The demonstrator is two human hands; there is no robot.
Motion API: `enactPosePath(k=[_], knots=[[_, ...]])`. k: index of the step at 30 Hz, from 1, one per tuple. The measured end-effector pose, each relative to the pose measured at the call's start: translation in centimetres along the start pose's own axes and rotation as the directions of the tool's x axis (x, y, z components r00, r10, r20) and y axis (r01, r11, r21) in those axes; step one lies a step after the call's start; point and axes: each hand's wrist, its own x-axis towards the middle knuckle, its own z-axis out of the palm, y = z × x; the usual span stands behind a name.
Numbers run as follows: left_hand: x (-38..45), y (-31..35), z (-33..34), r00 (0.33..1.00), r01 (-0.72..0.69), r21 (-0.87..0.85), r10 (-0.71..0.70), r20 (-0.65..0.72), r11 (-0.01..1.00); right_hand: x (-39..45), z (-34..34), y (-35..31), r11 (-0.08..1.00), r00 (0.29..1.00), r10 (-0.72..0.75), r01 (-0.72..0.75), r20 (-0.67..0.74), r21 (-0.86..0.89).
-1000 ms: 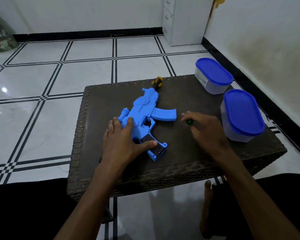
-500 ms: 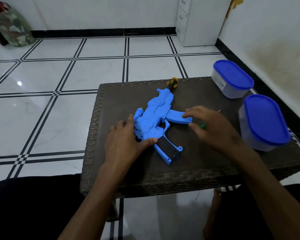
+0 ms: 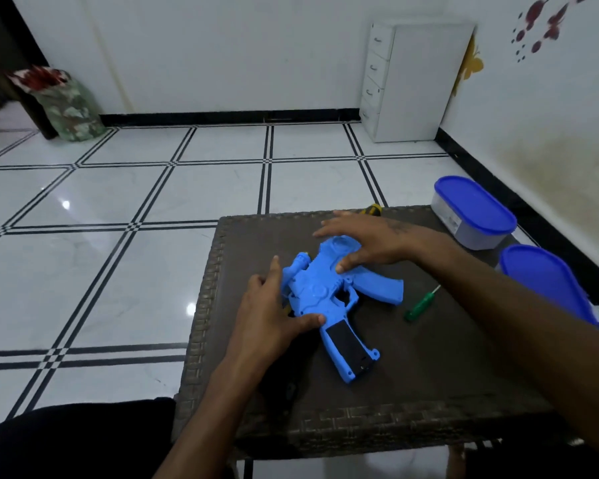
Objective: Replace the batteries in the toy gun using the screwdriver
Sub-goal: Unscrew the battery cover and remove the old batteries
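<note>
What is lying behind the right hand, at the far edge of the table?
A yellow-and-black handle shows just past the right hand, at the edge of the table. The hand covers the rest, so what it is stays uncertain.

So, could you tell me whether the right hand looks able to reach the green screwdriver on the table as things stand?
Probably yes. The green screwdriver lies uncovered on the table beside the toy gun, just under the right forearm; the right hand, resting open on the gun, only needs to draw back.
</note>
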Motion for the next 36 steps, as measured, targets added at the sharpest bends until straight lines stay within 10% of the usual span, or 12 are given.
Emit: enactPosePath(k=[13,26,30,32,34,36], knots=[[2.0,1.7,-3.3,0.974,-0.21,0.073,0.215,-0.065,0.975,3.2,-4.9,-0.5,0.999,0.991,0.023,-0.029,0.135,0.043],[3.7,5.5,-6.3,0.924,-0.179,-0.1,0.132,-0.358,0.979,0.8,-6.3,-1.8,0.986,0.874,-0.029,-0.054,-0.485,-0.156],[3.0,6.4,-5.6,0.895,-0.154,-0.07,0.109,-0.433,0.986,-0.6,-3.9,-2.4,0.992,0.815,0.123,-0.078,-0.567,0.103],[2.8,6.7,-5.3,0.882,-0.152,-0.048,0.113,-0.458,0.987,-1.7,-2.3,-3.6,0.917,0.656,0.319,-0.031,-0.684,0.398],[2.8,7.0,-5.0,0.876,-0.157,-0.034,0.123,-0.466,0.987,-3.2,-1.4,-4.8,0.765,0.406,0.572,0.049,-0.713,0.642],[2.8,7.1,-4.8,0.872,-0.165,0.007,0.15,-0.466,0.986,-3.9,-1.5,-5.7,0.463,0.407,0.781,0.134,-0.475,0.876]])
